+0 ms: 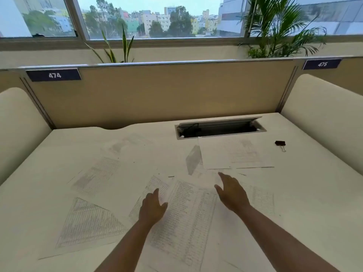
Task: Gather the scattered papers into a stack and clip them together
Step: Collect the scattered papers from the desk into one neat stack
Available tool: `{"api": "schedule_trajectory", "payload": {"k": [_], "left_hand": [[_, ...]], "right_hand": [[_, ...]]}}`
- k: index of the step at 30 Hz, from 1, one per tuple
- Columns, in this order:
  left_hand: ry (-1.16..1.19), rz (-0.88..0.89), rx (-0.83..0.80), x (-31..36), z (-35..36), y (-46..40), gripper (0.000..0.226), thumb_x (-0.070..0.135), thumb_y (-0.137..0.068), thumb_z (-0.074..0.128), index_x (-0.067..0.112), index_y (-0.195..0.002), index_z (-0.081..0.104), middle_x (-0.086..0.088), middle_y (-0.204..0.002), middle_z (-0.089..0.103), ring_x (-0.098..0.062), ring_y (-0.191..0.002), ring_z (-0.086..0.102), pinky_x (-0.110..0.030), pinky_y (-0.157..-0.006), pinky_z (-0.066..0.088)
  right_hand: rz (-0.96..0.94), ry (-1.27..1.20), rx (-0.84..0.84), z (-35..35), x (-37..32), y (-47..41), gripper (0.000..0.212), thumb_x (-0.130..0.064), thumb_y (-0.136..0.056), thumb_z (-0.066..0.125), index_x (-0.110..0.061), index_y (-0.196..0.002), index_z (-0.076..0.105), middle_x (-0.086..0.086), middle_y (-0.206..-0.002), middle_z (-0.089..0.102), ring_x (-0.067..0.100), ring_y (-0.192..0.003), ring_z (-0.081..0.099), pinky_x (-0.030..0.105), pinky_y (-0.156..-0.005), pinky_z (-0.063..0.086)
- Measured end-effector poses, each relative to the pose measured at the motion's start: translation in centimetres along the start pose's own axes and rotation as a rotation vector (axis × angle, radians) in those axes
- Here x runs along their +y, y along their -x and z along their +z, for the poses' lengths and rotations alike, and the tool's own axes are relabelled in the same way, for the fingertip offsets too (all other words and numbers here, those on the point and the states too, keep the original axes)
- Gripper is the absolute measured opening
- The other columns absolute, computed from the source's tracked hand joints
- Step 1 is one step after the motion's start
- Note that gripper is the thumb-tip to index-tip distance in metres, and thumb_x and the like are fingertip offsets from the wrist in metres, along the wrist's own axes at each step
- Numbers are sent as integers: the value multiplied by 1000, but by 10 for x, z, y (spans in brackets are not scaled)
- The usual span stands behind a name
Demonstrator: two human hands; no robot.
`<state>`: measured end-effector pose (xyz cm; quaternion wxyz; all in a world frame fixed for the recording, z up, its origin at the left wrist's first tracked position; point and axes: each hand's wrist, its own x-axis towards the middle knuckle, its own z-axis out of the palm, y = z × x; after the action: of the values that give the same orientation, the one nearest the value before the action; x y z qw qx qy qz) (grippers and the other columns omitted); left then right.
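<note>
Several printed white papers lie scattered over the pale desk (314, 193). One sheet with a long list (184, 218) lies between my hands. A sheet with a folded corner (86, 224) lies at the near left, another (96, 175) farther left, and one (235, 152) at the back right by the cable slot. A black binder clip (280, 143) sits alone at the far right of the desk. My left hand (152, 208) and my right hand (231, 192) hover over the middle papers, fingers straight, holding nothing.
An open cable slot (220, 127) is cut into the desk's back. Beige partitions with number plates 474 (54, 75) and 475 (322, 64) close the back; padded dividers (19, 124) stand at both sides. Plants and windows lie beyond.
</note>
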<state>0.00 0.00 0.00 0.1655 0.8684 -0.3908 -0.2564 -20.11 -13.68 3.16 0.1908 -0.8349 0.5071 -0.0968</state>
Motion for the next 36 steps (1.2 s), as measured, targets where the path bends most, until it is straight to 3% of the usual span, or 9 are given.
{"api": "schedule_trajectory", "payload": {"k": [5, 11, 13, 16, 18, 23, 28, 32, 36], "left_hand": [[60, -111, 53, 11, 4, 1, 79, 44, -81, 63, 14, -144, 24, -15, -146, 30, -31, -136, 29, -45, -106, 34], [42, -122, -13, 14, 8, 0, 95, 33, -60, 84, 6, -134, 31, -16, -136, 31, -32, -124, 43, -38, -100, 41], [138, -143, -27, 14, 6, -3, 84, 25, -61, 85, 4, -125, 35, -18, -131, 43, -32, -117, 50, -36, -92, 44], [328, -116, -83, 12, 0, -5, 42, 18, -70, 78, 11, -101, 51, -16, -114, 62, -27, -98, 58, -31, -78, 45], [445, -61, -118, 9, -7, -7, 19, 19, -77, 73, 11, -91, 64, -15, -101, 70, -30, -91, 66, -36, -79, 52], [779, -49, -145, -1, -24, -14, 29, 17, -87, 61, 5, -113, 60, -15, -109, 67, -30, -97, 65, -41, -87, 53], [863, -136, -117, -17, -17, -22, 35, 16, -88, 59, 8, -123, 55, -16, -118, 64, -33, -105, 62, -51, -97, 47], [819, -194, -115, -24, -11, -26, 29, 15, -88, 59, 7, -116, 58, -19, -115, 65, -36, -103, 63, -55, -96, 46], [839, -240, -127, -23, -9, -25, 25, 13, -88, 59, 7, -112, 59, -18, -103, 67, -37, -95, 65, -56, -92, 49]], "right_hand": [[395, -91, -177, 21, 2, 16, 76, -51, -83, 58, 0, -134, 37, 19, -138, 41, 32, -128, 43, 38, -103, 40], [399, -9, -235, 34, -15, 26, 77, -45, -68, 77, -4, -124, 42, 14, -132, 38, 27, -124, 39, 32, -99, 42], [394, -20, -222, 36, -15, 28, 76, -44, -68, 77, -4, -123, 43, 13, -131, 39, 26, -123, 40, 31, -99, 42], [375, -66, -215, 34, -9, 27, 73, -44, -73, 72, -4, -126, 42, 14, -132, 39, 26, -123, 41, 31, -100, 40], [394, -162, -199, 23, 0, 22, 70, -42, -79, 67, -4, -132, 41, 15, -135, 40, 27, -125, 43, 31, -101, 39], [567, -49, 6, -12, 47, 2, 62, -39, -83, 63, -2, -129, 45, 18, -133, 43, 34, -123, 44, 39, -100, 41], [1029, 4, -103, -35, 91, 0, 102, -57, -58, 78, -4, -134, 35, 14, -133, 37, 30, -124, 36, 45, -98, 39], [1076, 34, -236, -21, 113, -4, 109, -69, -43, 77, -9, -129, 47, 10, -125, 45, 27, -116, 40, 38, -73, 37], [1059, 21, -171, -22, 106, 0, 94, -60, -53, 79, -6, -125, 51, 11, -124, 51, 26, -116, 47, 34, -81, 45]]}}
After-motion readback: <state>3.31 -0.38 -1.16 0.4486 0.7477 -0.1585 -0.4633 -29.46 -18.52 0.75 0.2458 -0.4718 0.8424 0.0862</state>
